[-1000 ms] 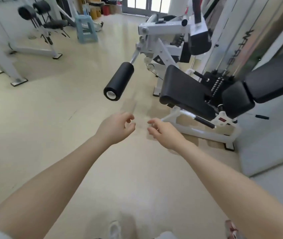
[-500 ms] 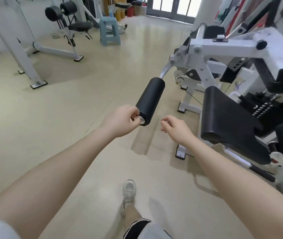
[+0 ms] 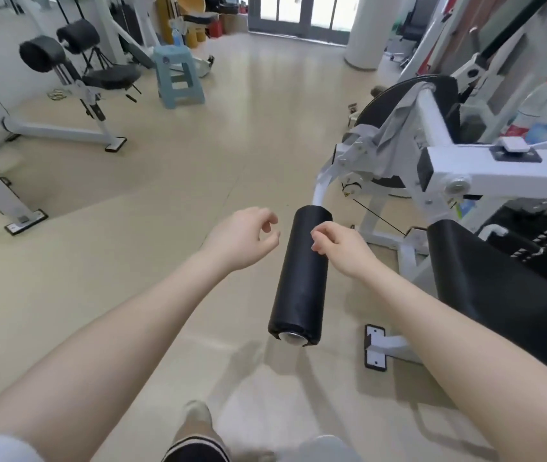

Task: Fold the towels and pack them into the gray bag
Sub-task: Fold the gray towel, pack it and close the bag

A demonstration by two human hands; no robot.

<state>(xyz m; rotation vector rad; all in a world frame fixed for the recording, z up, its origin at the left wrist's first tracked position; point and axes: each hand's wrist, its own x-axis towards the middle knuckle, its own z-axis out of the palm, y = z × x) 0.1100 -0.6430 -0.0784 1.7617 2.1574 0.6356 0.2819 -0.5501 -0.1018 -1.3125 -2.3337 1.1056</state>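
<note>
A gray towel (image 3: 395,123) hangs draped over a white bar of the exercise machine (image 3: 485,168), ahead and to the right. Both my arms reach forward at waist height. My left hand (image 3: 242,236) hovers just left of the machine's black padded roller (image 3: 302,278), with its fingers loosely curled and nothing in them. My right hand (image 3: 339,245) is over the roller's right side, also loosely curled and holding nothing. The towel lies well beyond both hands. No gray bag is in view.
The machine's black seat pad (image 3: 485,288) and a floor foot plate (image 3: 375,348) are close on the right. A blue plastic stool (image 3: 178,78) and another padded machine (image 3: 75,71) stand at the back left. Beige floor (image 3: 165,195) stretches ahead. My leg and shoe (image 3: 195,425) are below.
I have stepped forward and the view has swung left and up. The roller now lies between my hands, and the draped gray towel has come into sight. Both hands stay without a hold.
</note>
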